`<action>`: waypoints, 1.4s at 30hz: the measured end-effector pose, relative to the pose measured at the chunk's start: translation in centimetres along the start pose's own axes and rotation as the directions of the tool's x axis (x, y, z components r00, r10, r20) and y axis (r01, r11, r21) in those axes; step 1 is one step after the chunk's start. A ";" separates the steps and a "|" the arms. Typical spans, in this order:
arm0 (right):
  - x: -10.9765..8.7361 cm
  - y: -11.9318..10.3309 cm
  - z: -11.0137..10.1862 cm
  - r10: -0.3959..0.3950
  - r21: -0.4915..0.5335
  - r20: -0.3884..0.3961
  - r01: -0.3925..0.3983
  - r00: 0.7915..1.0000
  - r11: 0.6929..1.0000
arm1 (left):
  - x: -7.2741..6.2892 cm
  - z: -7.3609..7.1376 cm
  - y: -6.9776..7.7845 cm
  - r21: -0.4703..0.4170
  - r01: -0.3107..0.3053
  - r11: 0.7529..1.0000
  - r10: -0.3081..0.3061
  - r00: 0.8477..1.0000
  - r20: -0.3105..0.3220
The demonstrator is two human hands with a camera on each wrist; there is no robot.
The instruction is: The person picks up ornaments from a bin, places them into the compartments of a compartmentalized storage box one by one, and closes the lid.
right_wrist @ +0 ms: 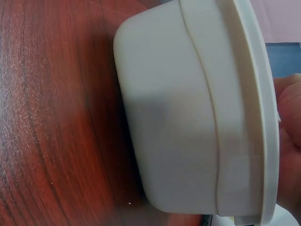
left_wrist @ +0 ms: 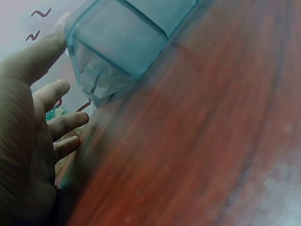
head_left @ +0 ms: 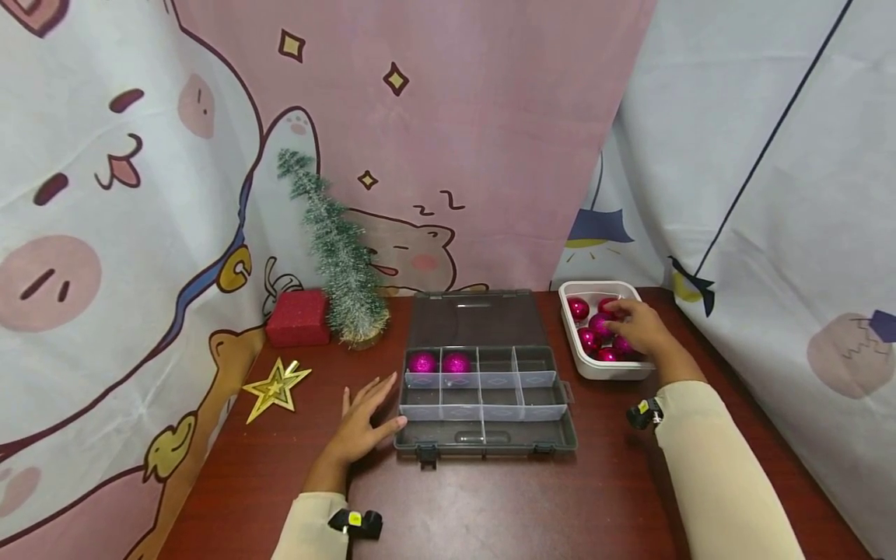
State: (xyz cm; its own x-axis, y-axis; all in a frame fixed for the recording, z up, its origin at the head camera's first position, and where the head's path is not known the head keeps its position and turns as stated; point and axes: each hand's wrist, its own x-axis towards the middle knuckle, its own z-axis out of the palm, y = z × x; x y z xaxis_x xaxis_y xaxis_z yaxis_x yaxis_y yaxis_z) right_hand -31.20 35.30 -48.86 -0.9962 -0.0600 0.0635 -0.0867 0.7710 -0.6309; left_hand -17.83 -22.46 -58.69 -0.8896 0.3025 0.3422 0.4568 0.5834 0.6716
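A dark, see-through compartment box (head_left: 490, 434) lies with its lid (head_left: 476, 320) folded back. Two glittery magenta balls, one left (head_left: 422, 363) and one right (head_left: 456, 363), sit in separate back-row compartments. My left hand (head_left: 360, 424) rests at the box's left side, fingers spread, thumb tip right at its edge. In the left wrist view the box's corner (left_wrist: 113, 42) rises beside the thumb. On the right, my right hand (head_left: 640, 330) reaches over a white tub (head_left: 584, 365), loosely bent fingertips beside a glittery magenta ball (head_left: 600, 323). The tub wall hides most of this hand in the right wrist view.
Several shiny pink-red balls (head_left: 578, 309) lie in the tub. Left of the box are a gold star (head_left: 276, 390), a red block (head_left: 298, 319) and a small tinsel tree (head_left: 343, 264) on a round base. Printed curtains (head_left: 490, 140) hang close behind the table.
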 end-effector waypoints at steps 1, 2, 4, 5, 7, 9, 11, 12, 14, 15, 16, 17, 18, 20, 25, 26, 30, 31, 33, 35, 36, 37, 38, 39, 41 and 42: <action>0.1 0.0 0.0 0.003 -0.009 0.008 -0.002 1.000 1.000 | 0.0 -0.1 0.1 0.003 0.011 1.000 -0.011 1.000 0.009; 0.1 0.0 0.1 0.001 -0.019 0.013 -0.001 1.000 1.000 | 0.1 -0.2 0.2 0.006 0.023 1.000 -0.023 1.000 0.019; 0.2 0.0 0.1 0.007 -0.032 0.017 -0.007 1.000 0.999 | 0.2 -0.3 0.4 0.011 0.051 0.999 -0.051 0.998 0.040; 0.2 0.0 0.2 0.007 -0.037 0.015 -0.007 1.000 0.999 | 0.2 -0.4 0.5 0.013 0.062 0.998 -0.063 0.997 0.050; 0.3 0.1 0.3 0.010 -0.044 0.011 -0.010 1.000 0.999 | 0.3 -0.5 0.6 0.030 0.075 0.997 -0.077 0.995 0.066; 0.4 0.2 0.4 0.013 -0.051 0.007 -0.013 1.000 0.999 | 0.3 -0.6 0.7 0.035 0.082 0.996 -0.084 0.994 0.074; 0.5 0.4 0.5 0.011 -0.055 0.002 -0.011 1.000 0.998 | 0.3 -0.6 0.7 0.031 0.086 0.996 -0.088 0.993 0.077; 0.6 0.5 0.6 0.012 -0.054 0.002 -0.012 1.000 0.998 | 0.3 -0.5 0.5 0.024 0.081 0.996 -0.083 0.994 0.070; 0.7 0.7 0.6 0.015 -0.049 0.005 -0.015 1.000 0.999 | 0.2 -0.2 0.1 0.009 0.086 0.996 -0.086 0.994 0.067; 0.7 0.7 0.6 0.017 -0.048 0.008 -0.016 1.000 0.999 | 0.2 -0.2 0.1 0.006 0.089 0.996 -0.089 0.994 0.068; 0.8 0.8 0.6 0.018 -0.044 0.009 -0.018 1.000 0.999 | 0.2 -0.2 0.0 0.005 0.089 0.996 -0.089 0.994 0.068; 0.8 0.8 0.6 0.021 -0.043 0.012 -0.021 1.000 0.999 | 0.2 -0.2 0.0 0.005 0.088 0.996 -0.088 0.994 0.068; 0.9 0.8 0.6 0.025 -0.042 0.015 -0.025 1.000 0.999 | 0.3 -0.3 0.1 0.006 0.086 0.996 -0.086 0.994 0.067; 0.8 0.8 0.6 0.031 -0.048 0.014 -0.030 0.999 0.998 | 0.3 -0.6 0.6 0.015 0.093 0.996 -0.093 0.993 0.078; 0.9 0.9 0.6 0.036 -0.063 0.004 -0.035 0.999 0.997 | 0.3 -0.6 0.7 0.040 0.097 0.995 -0.100 0.991 0.087; 0.9 0.9 0.6 0.034 -0.064 0.004 -0.034 0.999 0.997 | 0.3 -0.6 0.7 0.042 0.099 0.994 -0.102 0.991 0.086; 1.1 1.0 0.7 0.020 -0.060 0.013 -0.019 1.000 0.998 | 0.2 -0.6 0.8 0.038 0.104 0.994 -0.107 0.991 0.083; 1.1 1.0 0.8 0.022 -0.062 0.017 -0.021 1.000 0.998 | 0.2 -0.6 0.8 0.036 0.102 0.994 -0.105 0.991 0.083; 1.1 1.1 0.8 0.025 -0.069 0.019 -0.024 1.000 0.997 | 0.3 -0.7 0.9 0.033 0.095 0.995 -0.098 0.992 0.082; 1.2 1.3 0.9 0.033 -0.071 0.019 -0.032 0.999 0.997 | 0.3 -0.7 0.9 0.032 0.087 0.996 -0.089 0.993 0.079; 1.2 1.3 0.9 0.037 -0.072 0.021 -0.036 0.999 0.997 | 0.3 -0.7 0.9 0.033 0.084 0.996 -0.086 0.993 0.079; 1.2 1.4 1.0 0.042 -0.074 0.022 -0.041 0.999 0.996 | 0.3 -0.7 0.8 0.034 0.082 0.996 -0.085 0.993 0.079; 1.2 1.4 1.1 0.044 -0.073 0.021 -0.042 0.999 0.996 | 0.3 -0.7 0.8 0.033 0.081 0.996 -0.083 0.994 0.078; 1.3 1.5 1.2 0.045 -0.074 0.020 -0.043 0.999 0.996 | 0.3 -0.7 0.8 0.034 0.080 0.996 -0.083 0.994 0.078; 1.3 1.5 1.3 0.042 -0.083 0.015 -0.041 0.999 0.996 | 0.2 -0.6 0.8 0.035 0.080 0.996 -0.083 0.993 0.079; 1.3 1.5 1.4 0.043 -0.086 0.013 -0.042 0.999 0.995 | 0.2 -0.6 0.7 0.033 0.081 0.996 -0.084 0.993 0.079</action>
State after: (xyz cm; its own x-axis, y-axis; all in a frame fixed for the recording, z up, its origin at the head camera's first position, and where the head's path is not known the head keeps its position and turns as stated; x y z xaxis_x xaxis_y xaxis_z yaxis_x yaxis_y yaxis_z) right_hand -32.63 35.49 -50.82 -0.9990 -0.0350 0.0266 -0.0439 0.8243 -0.5645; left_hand -17.69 -22.44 -57.70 -0.9217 0.3112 0.2317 0.3827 0.6307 0.6751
